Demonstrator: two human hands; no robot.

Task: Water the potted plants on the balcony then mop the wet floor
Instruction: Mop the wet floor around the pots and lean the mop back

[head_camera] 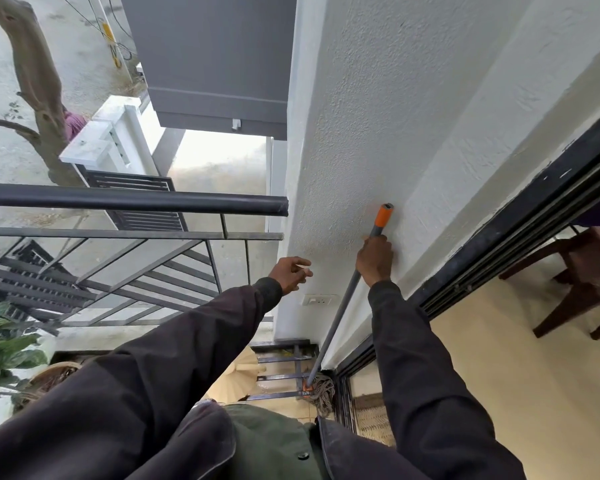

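A mop leans against the white textured wall. Its grey handle ends in an orange tip high on the wall, and its stringy head rests on the floor in the corner by the door frame. My right hand is closed around the handle just below the orange tip. My left hand is stretched out to the left of the handle, fingers spread, holding nothing. A leafy potted plant stands at the lower left by the railing.
A dark metal balcony railing runs across the left, with a drop to the street beyond. A wall socket sits low on the wall. A black sliding-door track borders the right, with a wooden chair inside the room.
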